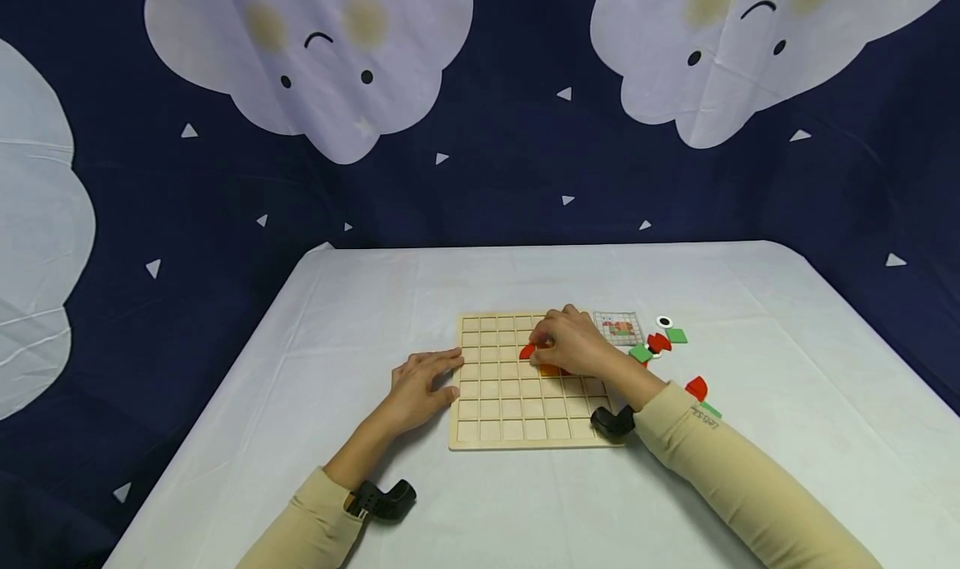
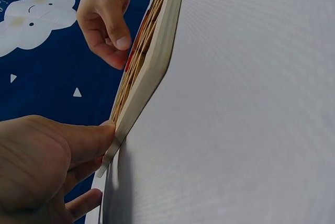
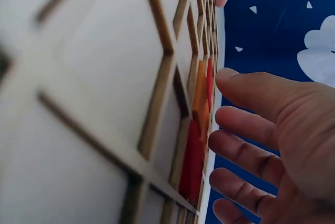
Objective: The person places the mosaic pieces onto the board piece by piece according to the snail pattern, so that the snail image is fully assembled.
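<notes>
A pale wooden grid board (image 1: pixel 512 408) lies on the table. My left hand (image 1: pixel 418 390) rests at its left side, the thumb and forefinger spread and touching the edge; in the left wrist view the thumb lies along the rim. Over the board's middle, my right hand (image 1: pixel 573 341) pinches a small red piece (image 1: pixel 527 351) with rounded sides, thumb and forefinger at it. An orange piece (image 1: pixel 550 371) sits in the grid just under that hand. Beside it in the right wrist view is another red piece (image 3: pixel 192 161), which the hand mostly hides from above.
Right of the board lies a pattern card (image 1: pixel 618 328) with a coloured picture on a grid. Near it are loose pieces: a white ring with a black centre (image 1: pixel 664 322), green squares (image 1: pixel 677 336) and red rounded pieces (image 1: pixel 697 387). White cloth covers the table.
</notes>
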Available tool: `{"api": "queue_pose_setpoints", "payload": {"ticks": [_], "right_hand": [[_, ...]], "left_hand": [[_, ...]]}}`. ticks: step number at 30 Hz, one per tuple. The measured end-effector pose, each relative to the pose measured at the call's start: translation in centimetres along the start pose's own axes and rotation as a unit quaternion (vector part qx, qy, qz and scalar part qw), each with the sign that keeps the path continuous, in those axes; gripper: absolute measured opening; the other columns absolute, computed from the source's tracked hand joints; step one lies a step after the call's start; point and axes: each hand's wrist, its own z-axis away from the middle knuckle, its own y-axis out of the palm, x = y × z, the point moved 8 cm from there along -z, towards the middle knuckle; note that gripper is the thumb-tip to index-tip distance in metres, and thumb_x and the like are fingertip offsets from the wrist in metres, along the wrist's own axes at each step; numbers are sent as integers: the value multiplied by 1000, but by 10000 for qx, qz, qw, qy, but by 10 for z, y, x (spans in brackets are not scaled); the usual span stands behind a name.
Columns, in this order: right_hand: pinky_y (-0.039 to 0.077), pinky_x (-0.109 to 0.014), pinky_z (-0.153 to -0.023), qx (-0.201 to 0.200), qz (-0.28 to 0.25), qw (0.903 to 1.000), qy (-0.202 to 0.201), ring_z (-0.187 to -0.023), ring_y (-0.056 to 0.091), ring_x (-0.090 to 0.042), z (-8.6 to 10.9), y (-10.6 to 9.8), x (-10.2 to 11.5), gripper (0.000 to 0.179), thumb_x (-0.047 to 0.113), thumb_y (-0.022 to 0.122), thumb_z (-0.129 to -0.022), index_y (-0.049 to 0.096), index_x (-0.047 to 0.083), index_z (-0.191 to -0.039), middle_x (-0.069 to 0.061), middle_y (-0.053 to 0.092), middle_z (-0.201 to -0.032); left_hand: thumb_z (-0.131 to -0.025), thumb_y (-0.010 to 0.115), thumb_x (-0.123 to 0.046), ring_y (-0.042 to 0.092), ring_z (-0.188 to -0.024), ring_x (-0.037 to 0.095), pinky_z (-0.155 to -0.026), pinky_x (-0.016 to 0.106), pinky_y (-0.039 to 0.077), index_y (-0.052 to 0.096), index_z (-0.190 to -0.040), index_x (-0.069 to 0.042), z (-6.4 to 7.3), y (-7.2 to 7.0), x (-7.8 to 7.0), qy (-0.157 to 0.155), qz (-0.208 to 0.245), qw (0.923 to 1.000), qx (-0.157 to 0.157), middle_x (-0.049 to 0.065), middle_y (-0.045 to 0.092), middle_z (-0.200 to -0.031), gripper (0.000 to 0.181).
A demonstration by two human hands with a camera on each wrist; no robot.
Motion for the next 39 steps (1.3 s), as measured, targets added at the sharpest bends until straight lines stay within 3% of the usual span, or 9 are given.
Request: {"api": "queue_pose_setpoints", "payload": {"ticks": [10,21,30,39], "right_hand": [[33,-39,-79,-214,-185,9993,237,-94,47,-24,24,-28,-11,25,28,73,-81,73,13,-102,-4,65,-103],[33,-47,-84,-655,-181,9955,666,-97,48,-28,67,-60,-67,29,22,72,-81,71,9,-106,-10,66,-106],[32,-49,-84,-655,35,9908,1181,-97,46,-32,90,-66,-109,35,24,70,-82,68,4,-110,-19,63,-111],[31,-53,-88,-712,166,9865,1468,-99,46,-36,100,-64,-131,34,23,69,-81,69,1,-108,-23,62,-112]], "left_hand": [[-85,67,-13,39,-128,29,-103,54,18,57,-130,-8,0,0,1,15,-18,10000,17,2,49,-144,46],[-85,67,-13,39,-128,29,-102,53,19,58,-129,-9,0,0,0,-26,-44,10000,3,1,49,-143,46],[-85,67,-14,39,-127,28,-102,53,19,58,-129,-9,0,0,0,-19,-34,10000,-19,1,50,-143,45],[-85,67,-13,39,-128,29,-103,54,18,58,-129,-8,0,0,0,14,4,10000,0,1,49,-143,45]]}}
